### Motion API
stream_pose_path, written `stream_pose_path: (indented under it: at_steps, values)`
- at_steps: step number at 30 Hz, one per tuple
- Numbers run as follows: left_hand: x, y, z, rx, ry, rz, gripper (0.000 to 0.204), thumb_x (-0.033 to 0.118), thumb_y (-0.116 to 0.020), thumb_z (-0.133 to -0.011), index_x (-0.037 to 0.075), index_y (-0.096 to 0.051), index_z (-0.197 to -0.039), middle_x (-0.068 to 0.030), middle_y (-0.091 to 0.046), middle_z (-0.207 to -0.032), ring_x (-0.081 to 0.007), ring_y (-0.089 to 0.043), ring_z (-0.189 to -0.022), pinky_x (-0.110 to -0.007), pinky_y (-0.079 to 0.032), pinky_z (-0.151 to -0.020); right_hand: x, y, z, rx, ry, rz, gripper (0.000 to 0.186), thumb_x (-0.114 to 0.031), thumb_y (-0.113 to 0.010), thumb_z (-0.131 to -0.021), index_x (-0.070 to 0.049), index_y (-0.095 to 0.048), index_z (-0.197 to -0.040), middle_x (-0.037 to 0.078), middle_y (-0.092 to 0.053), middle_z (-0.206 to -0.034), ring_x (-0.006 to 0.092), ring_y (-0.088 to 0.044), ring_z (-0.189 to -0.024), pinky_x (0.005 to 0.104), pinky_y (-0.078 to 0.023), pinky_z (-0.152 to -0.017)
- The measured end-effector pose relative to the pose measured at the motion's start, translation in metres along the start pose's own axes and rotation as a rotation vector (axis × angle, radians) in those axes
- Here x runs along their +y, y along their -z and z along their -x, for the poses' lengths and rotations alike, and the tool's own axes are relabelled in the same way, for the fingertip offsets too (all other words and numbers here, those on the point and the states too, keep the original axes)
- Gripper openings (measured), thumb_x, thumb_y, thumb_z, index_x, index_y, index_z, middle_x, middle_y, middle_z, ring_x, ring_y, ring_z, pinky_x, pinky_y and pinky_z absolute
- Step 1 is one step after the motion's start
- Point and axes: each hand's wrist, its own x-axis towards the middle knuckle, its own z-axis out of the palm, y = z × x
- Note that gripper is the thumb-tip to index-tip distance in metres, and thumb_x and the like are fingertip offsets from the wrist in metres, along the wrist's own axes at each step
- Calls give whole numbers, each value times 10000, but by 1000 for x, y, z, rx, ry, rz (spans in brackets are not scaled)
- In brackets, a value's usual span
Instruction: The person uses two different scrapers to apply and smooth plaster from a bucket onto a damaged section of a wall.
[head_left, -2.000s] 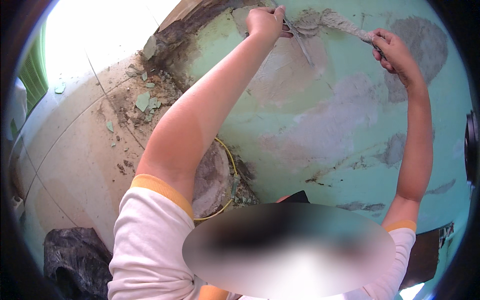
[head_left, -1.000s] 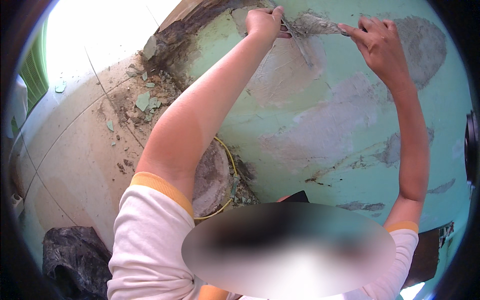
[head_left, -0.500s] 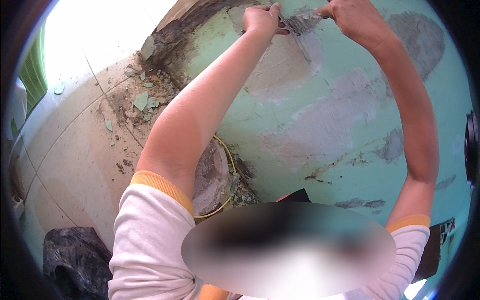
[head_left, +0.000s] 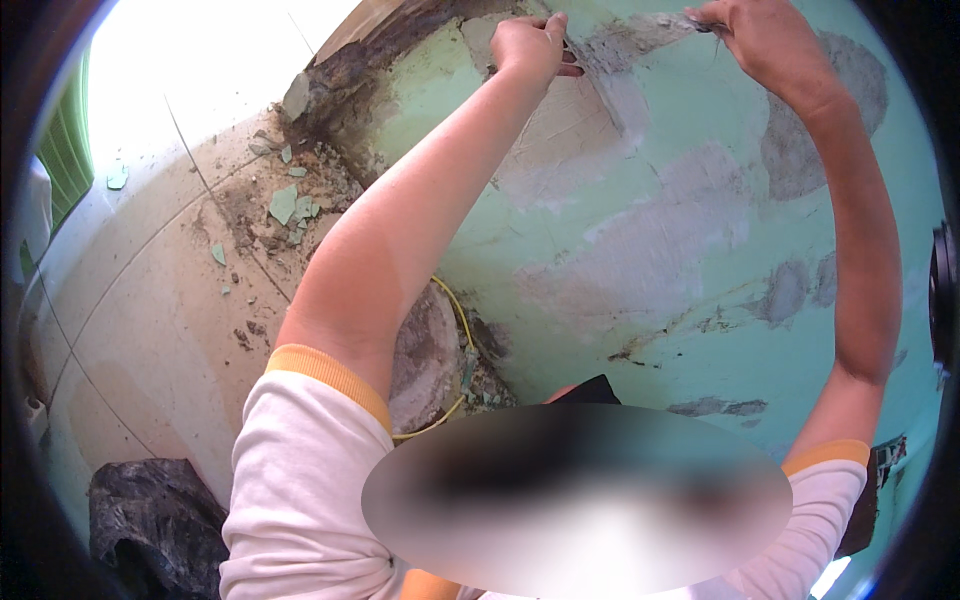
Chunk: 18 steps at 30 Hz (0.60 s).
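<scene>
Trowel shows as a tapering blade smeared with rough, pale grey plaster, near the top of the view and in front of the green wall; whether it touches the wall, I cannot tell. Its narrow end is clamped between the thumb and fingers of the right hand, which is partly cut off by the upper edge. The wider end reaches left toward the left hand, whose thumb and fingers are closed on a thin plate seen nearly edge-on, slanting down to the right. Compared with half a second ago, the right hand has drawn off to the right, so more of the blade shows between the two hands, and the right forearm now crosses the round grey patch. The left hand and its plate have hardly shifted. Below the plate, a larger pale patch spreads across the wall. Left of the arms, chips of green paint lie with crumbled dirt on the tiled floor. Nearer the body are a yellow cord and, at lower left, a crumpled black bag.
</scene>
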Motion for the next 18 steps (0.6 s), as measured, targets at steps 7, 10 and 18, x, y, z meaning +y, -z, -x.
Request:
stream_pose_path:
  at_steps: [7,10,18]
  values:
    - [0,-4,-1,-2,-1,47,428,186,-674,-990,-197,-605,-1167,-250,-697,-998,-348,-744,-786,-417,-686,-638,-8,-50,-9,53,67,14,238,-167,-597,-894,-161,-818,-982,108,-675,-951,292,-632,-989,420,-498,-886]
    - [-2,-2,-2,-25,6,5,414,182,-672,-990,-194,-614,-1153,-250,-699,-981,-346,-741,-767,-423,-688,-642,-9,-56,12,-15,-62,35,253,-158,-587,-892,-153,-815,-1001,115,-683,-979,293,-623,-995,421,-495,-896]
    - [-4,-1,-4,5,-17,6,408,183,-657,-998,-197,-612,-1139,-242,-706,-956,-358,-745,-749,-424,-689,-647,-24,-16,21,29,-39,-30,248,-159,-571,-907,-126,-807,-974,130,-685,-1039,299,-616,-1025,447,-478,-940]
